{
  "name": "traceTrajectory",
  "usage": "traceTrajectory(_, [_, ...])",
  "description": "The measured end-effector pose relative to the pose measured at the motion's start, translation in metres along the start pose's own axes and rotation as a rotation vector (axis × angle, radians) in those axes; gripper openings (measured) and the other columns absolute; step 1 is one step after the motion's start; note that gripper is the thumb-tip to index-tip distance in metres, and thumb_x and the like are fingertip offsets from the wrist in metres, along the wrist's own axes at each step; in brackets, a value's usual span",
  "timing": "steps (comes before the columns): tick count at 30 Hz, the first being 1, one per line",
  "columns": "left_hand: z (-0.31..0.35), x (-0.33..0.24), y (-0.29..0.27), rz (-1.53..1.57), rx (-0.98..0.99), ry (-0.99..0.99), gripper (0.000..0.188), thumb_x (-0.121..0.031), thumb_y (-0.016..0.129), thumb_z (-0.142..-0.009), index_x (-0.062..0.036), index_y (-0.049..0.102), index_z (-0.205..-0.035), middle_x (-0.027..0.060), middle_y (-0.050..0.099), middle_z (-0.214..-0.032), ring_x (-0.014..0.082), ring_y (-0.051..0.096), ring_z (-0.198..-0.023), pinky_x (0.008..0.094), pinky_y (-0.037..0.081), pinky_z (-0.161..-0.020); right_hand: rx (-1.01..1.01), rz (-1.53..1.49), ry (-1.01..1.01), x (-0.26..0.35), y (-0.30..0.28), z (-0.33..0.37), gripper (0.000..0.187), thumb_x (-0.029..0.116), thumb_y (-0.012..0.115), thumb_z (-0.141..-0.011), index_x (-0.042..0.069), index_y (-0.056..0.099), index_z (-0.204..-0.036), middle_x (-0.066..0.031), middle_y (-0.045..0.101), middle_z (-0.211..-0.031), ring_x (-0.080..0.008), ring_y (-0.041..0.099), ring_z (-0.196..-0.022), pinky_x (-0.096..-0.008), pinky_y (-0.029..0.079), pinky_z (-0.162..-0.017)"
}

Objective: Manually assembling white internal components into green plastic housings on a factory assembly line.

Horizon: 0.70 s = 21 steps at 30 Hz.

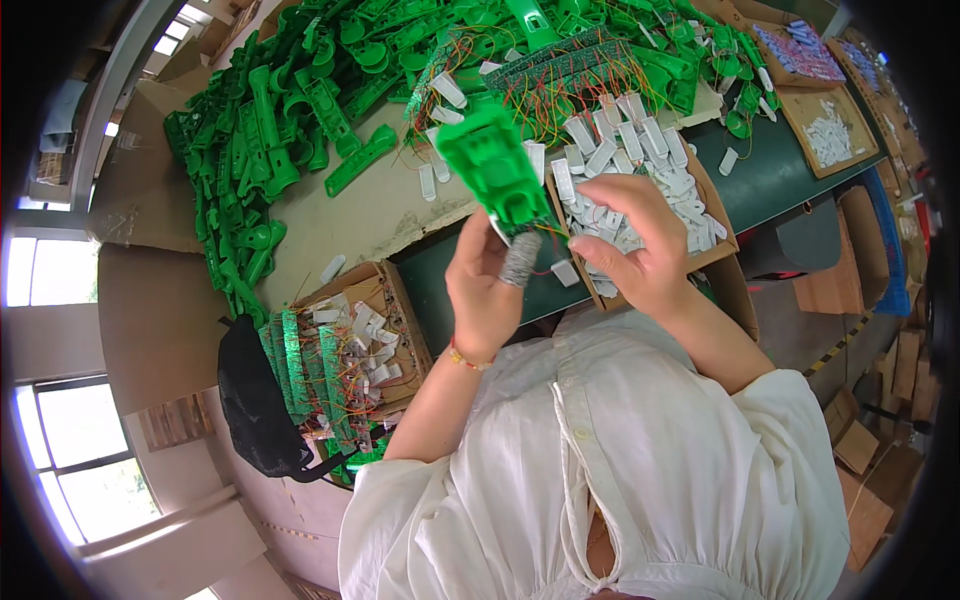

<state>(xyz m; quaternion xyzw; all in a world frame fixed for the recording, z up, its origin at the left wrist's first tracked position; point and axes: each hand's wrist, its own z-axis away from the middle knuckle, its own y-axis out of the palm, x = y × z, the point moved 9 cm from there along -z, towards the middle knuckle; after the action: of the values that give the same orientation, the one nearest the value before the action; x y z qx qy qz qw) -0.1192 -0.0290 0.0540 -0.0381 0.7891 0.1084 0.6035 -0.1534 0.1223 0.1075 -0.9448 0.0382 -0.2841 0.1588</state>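
Observation:
My left hand (482, 285) grips a green plastic housing (492, 165), its hollow side up and slightly blurred. Grey wrapping (519, 258) covers the thumb of that hand. Thin coloured wires come out of the housing's lower end, and a small white plastic piece (565, 272) lies just below them. To the right, my right hand (640, 245) is raised with thumb and fingers apart and curved, nothing visible between them. Under and beyond it stands a cardboard box (728, 232) of white plastic pieces (690, 200).
A large heap of green housings (300, 130) covers the table's far left. Wired circuit boards (565, 65) lie at the back. At the left, a box (405, 315) holds white pieces beside more boards (328, 360) and a black bag (258, 400). A shallow tray (825, 130) stands far right.

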Motion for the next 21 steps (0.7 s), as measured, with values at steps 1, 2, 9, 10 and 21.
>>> traceTrajectory(1, [0.001, 0.002, -0.001, -0.092, -0.001, 0.057, 0.045, 0.005, 0.058, -0.080, 0.0012, 0.043, -0.122, 0.0072, 0.050, -0.110, 0.0159, 0.055, -0.095, 0.0274, 0.048, -0.079, 0.029, -0.205, 0.237, -0.017, 0.009, 0.003, 0.040, 0.021, 0.075, -0.067, 0.001, 0.058, -0.097, -0.0103, 0.060, -0.094, -0.0230, 0.057, -0.080, -0.0307, 0.046, -0.067])
traceTrajectory(2, [0.003, 0.004, 0.002, -0.066, 0.002, 0.039, 0.046, 0.006, 0.060, -0.078, 0.0009, 0.044, -0.121, 0.0070, 0.049, -0.111, 0.0165, 0.054, -0.097, 0.0283, 0.047, -0.081, 0.030, -0.205, 0.241, -0.014, 0.011, 0.003, 0.040, 0.021, 0.075, -0.067, 0.001, 0.058, -0.097, -0.0103, 0.060, -0.094, -0.0230, 0.057, -0.080, -0.0307, 0.046, -0.067])
traceTrajectory(9, [0.006, -0.004, 0.005, -0.009, -0.001, 0.137, 0.052, 0.010, 0.066, -0.069, 0.0019, 0.047, -0.117, 0.0100, 0.052, -0.107, 0.0198, 0.053, -0.103, 0.0322, 0.041, -0.092, 0.089, -0.272, 0.186, -0.002, 0.021, 0.001, 0.030, 0.006, 0.067, -0.068, 0.001, 0.058, -0.097, -0.0114, 0.059, -0.093, -0.0241, 0.057, -0.083, -0.0322, 0.046, -0.072])
traceTrajectory(10, [0.008, -0.001, 0.004, -0.019, -0.003, 0.114, 0.052, 0.010, 0.066, -0.069, 0.0015, 0.047, -0.117, 0.0108, 0.053, -0.108, 0.0199, 0.053, -0.103, 0.0322, 0.041, -0.093, 0.070, -0.303, 0.218, -0.004, 0.021, 0.003, 0.031, 0.005, 0.067, -0.066, 0.002, 0.058, -0.095, -0.0111, 0.058, -0.093, -0.0244, 0.056, -0.082, -0.0323, 0.045, -0.072])
traceTrajectory(21, [0.005, -0.009, 0.008, 0.062, -0.003, 0.105, 0.067, 0.013, 0.067, -0.066, -0.0033, 0.032, -0.121, 0.0122, 0.056, -0.106, 0.0196, 0.055, -0.100, 0.0319, 0.042, -0.091, 0.066, -0.285, 0.231, -0.005, 0.023, 0.004, 0.033, 0.004, 0.066, -0.063, 0.002, 0.057, -0.095, -0.0111, 0.057, -0.094, -0.0251, 0.055, -0.085, -0.0318, 0.045, -0.072])
